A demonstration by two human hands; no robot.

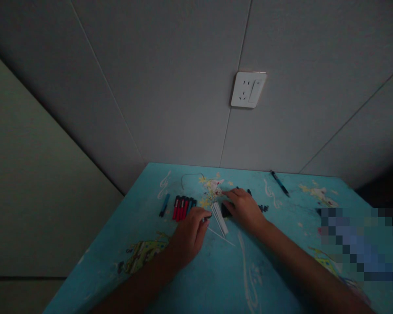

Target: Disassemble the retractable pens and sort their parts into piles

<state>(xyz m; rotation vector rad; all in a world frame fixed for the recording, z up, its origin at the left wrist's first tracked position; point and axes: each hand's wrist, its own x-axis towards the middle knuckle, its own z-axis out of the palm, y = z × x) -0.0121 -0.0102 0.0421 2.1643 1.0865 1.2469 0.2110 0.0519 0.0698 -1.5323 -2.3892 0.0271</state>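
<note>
My left hand (192,229) is closed in a pinch around a small dark piece (208,216), mostly hidden by the fingers. A thin white stick (222,237) slants away from just below those fingers; whether they touch it I cannot tell. Beside the left hand lies a row of red and blue pen barrels (180,208) with dark ends. Between my hands is a bundle of thin white sticks (220,218), like pen refills. My right hand (244,207) reaches over some small black pieces (226,210), thumb and forefinger apart.
A blue pen barrel (164,205) lies left of the row. At the back right rests a dark pen (280,183). More small black pieces (264,208) lie beyond my right wrist. The patterned blue table (216,279) meets a grey wall with a white socket (249,90).
</note>
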